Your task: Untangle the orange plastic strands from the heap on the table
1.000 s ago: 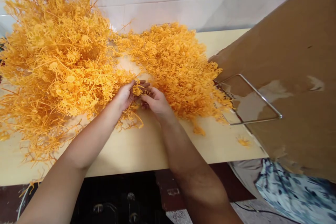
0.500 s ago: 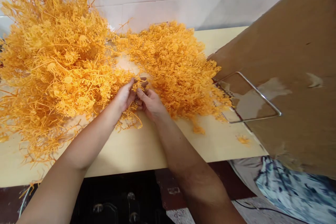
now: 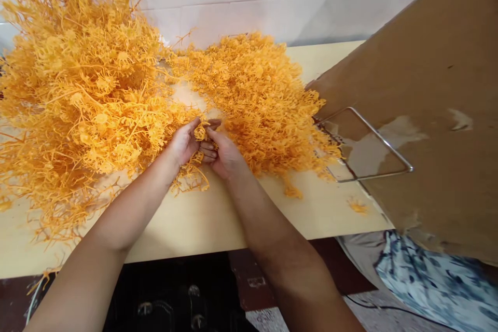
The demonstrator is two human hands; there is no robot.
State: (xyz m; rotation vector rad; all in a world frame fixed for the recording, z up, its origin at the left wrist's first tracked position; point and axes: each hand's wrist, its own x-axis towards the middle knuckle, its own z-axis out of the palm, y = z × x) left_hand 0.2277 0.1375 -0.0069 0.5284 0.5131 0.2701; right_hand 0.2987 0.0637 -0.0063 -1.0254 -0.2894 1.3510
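Note:
Between my hands is a small orange plastic flower sprig (image 3: 200, 132). My left hand (image 3: 185, 142) has its thumb and fingers closed around the sprig from the left. From the right, my right hand (image 3: 223, 153) pinches at the same sprig, its fingertips meeting those of the left. A tall heap of orange plastic sprigs (image 3: 101, 93) with long stems spreads to the left of my hands. On the right lies a lower, denser pile of orange sprigs (image 3: 260, 98). Loose bits hang or lie just below my fingers.
A pale tabletop (image 3: 187, 223) runs along a white tiled wall (image 3: 249, 15). At the right leans a large brown cardboard sheet (image 3: 436, 78), with a bent metal wire frame (image 3: 383, 137) against it. Patterned blue-white cloth (image 3: 431, 282) hangs below the table's right end.
My right hand has shifted slightly, its fingers opening a little from a tighter curl around the sprig. The piles look the same.

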